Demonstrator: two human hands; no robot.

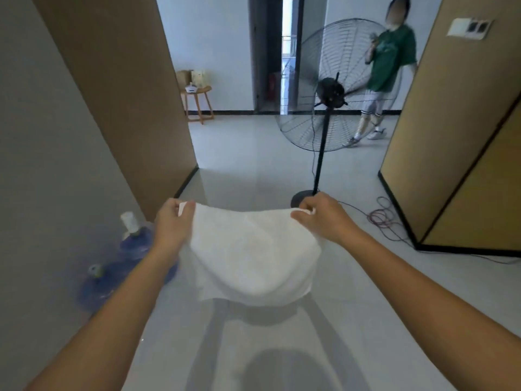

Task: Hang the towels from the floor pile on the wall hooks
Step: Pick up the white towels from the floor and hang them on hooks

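Towel point(251, 249) stretched between hands: left hand point(173, 221) and right hand point(324, 218) each pinch an upper corner, floor point(253, 165) below.

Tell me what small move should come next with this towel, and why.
Probably turn, keeping both grips, to bring the hooks into view. The left hand and right hand each pinch a top corner of the towel, which hangs spread between them in the air, ready to hang, but no hooks show in this view.
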